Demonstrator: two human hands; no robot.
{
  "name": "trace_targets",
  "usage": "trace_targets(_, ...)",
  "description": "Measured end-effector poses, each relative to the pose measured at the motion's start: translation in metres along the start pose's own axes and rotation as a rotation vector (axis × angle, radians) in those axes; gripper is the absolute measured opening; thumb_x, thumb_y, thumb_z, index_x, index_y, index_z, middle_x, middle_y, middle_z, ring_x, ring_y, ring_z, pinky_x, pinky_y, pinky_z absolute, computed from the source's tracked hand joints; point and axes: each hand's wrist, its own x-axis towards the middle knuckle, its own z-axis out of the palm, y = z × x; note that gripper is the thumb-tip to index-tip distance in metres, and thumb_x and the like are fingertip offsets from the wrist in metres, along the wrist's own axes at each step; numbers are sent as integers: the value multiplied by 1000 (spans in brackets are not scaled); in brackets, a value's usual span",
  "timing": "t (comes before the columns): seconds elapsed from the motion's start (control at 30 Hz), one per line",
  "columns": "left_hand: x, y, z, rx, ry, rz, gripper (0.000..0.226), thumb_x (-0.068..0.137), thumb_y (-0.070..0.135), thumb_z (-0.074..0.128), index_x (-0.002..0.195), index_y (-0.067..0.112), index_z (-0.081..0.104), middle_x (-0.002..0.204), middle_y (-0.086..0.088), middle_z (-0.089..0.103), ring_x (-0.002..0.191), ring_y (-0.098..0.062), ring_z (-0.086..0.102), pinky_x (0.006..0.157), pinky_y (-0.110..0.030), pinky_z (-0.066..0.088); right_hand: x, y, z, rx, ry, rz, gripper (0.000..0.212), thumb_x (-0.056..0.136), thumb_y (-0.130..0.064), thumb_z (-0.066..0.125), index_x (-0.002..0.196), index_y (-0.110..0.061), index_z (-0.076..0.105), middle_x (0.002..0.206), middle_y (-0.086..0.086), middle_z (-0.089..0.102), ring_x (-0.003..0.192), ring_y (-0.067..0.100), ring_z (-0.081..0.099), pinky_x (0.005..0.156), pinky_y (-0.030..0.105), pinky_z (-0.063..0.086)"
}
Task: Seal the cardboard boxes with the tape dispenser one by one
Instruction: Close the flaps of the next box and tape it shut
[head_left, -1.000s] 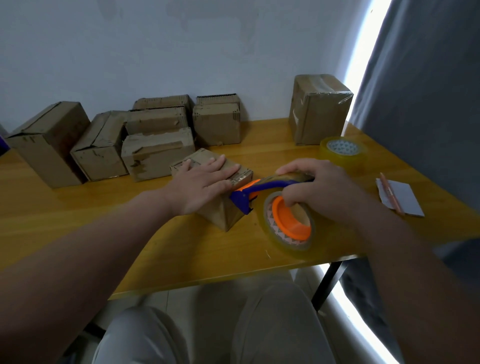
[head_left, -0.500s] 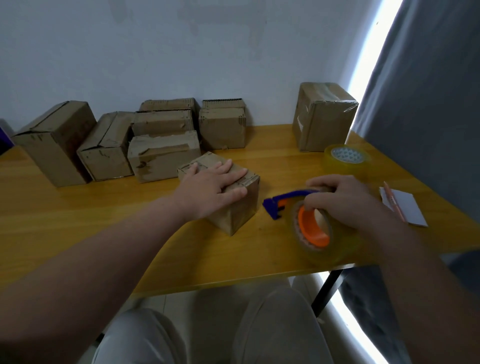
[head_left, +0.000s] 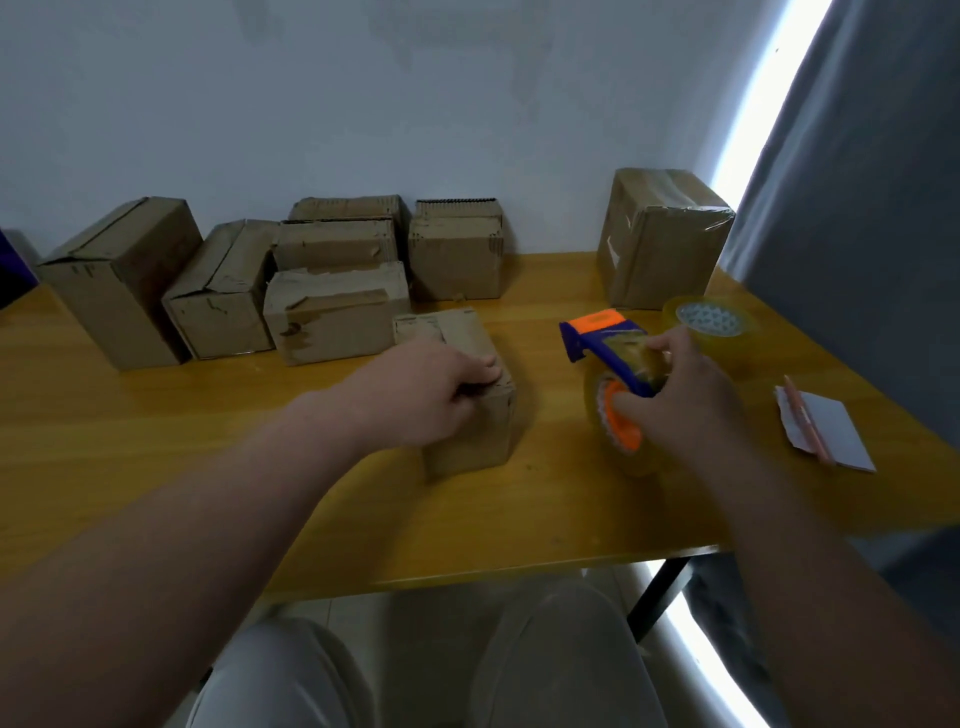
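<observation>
A small cardboard box (head_left: 480, 431) stands on the yellow wooden table (head_left: 156, 426) in front of me. My left hand (head_left: 415, 397) grips its top near edge, fingers curled over the box. To its right my right hand (head_left: 680, 405) holds the blue and orange tape dispenser (head_left: 608, 343) with its roll of clear tape (head_left: 618, 421), a short way clear of the box. The dispenser's blue nose points up and left.
Several more cardboard boxes (head_left: 332, 312) line the wall at the back left. A taller taped box (head_left: 660, 239) stands back right, a spare tape roll (head_left: 709, 319) before it. A pink pen lies on white paper (head_left: 826, 436) near the right edge.
My right hand pulled the dispenser off the box to the right, then tipped its nose upward. My left hand shifted from flat on the box top to gripping it, and the box turned.
</observation>
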Motion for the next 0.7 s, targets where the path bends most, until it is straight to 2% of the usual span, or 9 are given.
trace_targets(0.07,4,8,5,105,107,-44,40,97,37,42,136,28,49,137,11,51,123,-15,50,103,-38,43,2,-2,-2,-1,9,48,58,77,-37,75,119,-25,37,112,6,50,97,25,52,69,33,45)
trace_targets(0.13,11,14,17,206,107,-110,54,98,50,30,146,25,33,151,5,34,138,-17,33,114,-38,28,1,-6,1,6,16,72,57,80,-33,73,120,-23,35,113,7,49,94,24,51,66,31,41)
trace_targets(0.2,18,15,27,250,66,-155,64,96,55,22,151,22,16,158,2,16,145,-15,16,119,-37,12,-4,-9,8,-13,61,81,55,81,-33,71,121,-24,34,116,8,47,99,26,52,67,31,41)
trace_targets(0.4,22,18,29,319,25,-183,68,96,54,27,152,21,6,160,1,6,146,-16,9,118,-33,5,-13,-1,21,-42,245,46,54,82,-37,69,124,-24,38,115,7,49,93,19,47,59,25,32)
trace_targets(0.7,22,5,30,274,13,-72,77,93,47,47,152,25,2,160,1,3,146,-15,6,116,-33,-2,-17,3,24,-114,248,47,68,86,-42,62,144,-26,31,124,11,46,105,27,51,68,30,33)
